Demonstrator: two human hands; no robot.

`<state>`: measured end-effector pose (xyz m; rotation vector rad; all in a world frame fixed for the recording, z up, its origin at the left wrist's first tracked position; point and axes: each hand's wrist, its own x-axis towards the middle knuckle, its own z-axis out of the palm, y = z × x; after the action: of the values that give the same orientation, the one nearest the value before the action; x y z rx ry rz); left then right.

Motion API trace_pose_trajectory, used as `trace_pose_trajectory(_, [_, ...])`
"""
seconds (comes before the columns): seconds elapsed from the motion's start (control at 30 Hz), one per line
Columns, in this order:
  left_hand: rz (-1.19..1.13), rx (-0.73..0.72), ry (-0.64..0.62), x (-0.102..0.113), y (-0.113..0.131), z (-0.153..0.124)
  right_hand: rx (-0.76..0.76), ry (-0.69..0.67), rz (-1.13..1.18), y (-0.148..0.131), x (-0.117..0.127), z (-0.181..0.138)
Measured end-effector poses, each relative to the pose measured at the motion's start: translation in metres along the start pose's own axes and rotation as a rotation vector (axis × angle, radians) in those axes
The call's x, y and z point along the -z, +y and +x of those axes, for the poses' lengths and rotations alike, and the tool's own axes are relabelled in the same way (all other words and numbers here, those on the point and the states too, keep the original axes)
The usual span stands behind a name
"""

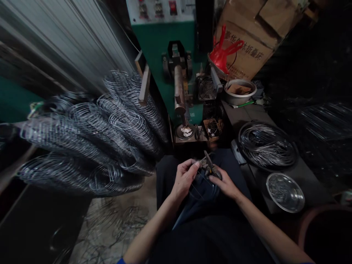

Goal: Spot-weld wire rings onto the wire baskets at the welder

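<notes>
Above my lap, my right hand (pixel 224 183) is closed round the handles of a pair of pliers (pixel 209 164), whose pointed jaws tilt up and away. Close beside it, my left hand (pixel 184 176) pinches a thin metal wire ring (pixel 196 190) between thumb and fingers. The ring hangs in a loop below both hands, over the dark trousers. The plier jaws are right at my left fingertips; whether they touch the wire I cannot tell.
A green machine (pixel 154 47) with a metal arm (pixel 179 88) stands ahead. Wire ring stacks (pixel 90 135) fill the left. On the right bench (pixel 310 183) are a dark tray of wire rings (pixel 266 146), a clear bowl of small pieces (pixel 285 192) and a white basin (pixel 239 98).
</notes>
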<state>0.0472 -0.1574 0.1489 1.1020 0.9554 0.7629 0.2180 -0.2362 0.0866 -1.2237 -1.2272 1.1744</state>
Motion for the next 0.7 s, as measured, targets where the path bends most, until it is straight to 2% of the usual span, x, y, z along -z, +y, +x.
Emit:
trace_pose_trajectory(0.13, [0.013,0.008,-0.037,-0.001,0.000,-0.005,-0.054,-0.017,-0.092,-0.006,0.004,-0.003])
trace_pose_trajectory(0.47, [-0.002,-0.023,-0.043,0.002,0.000,-0.006,-0.012,-0.012,-0.191,-0.007,0.001,-0.003])
trace_pose_trajectory(0.7, [-0.039,0.053,-0.065,-0.002,0.006,-0.019,-0.045,-0.028,-0.279,-0.022,0.003,-0.015])
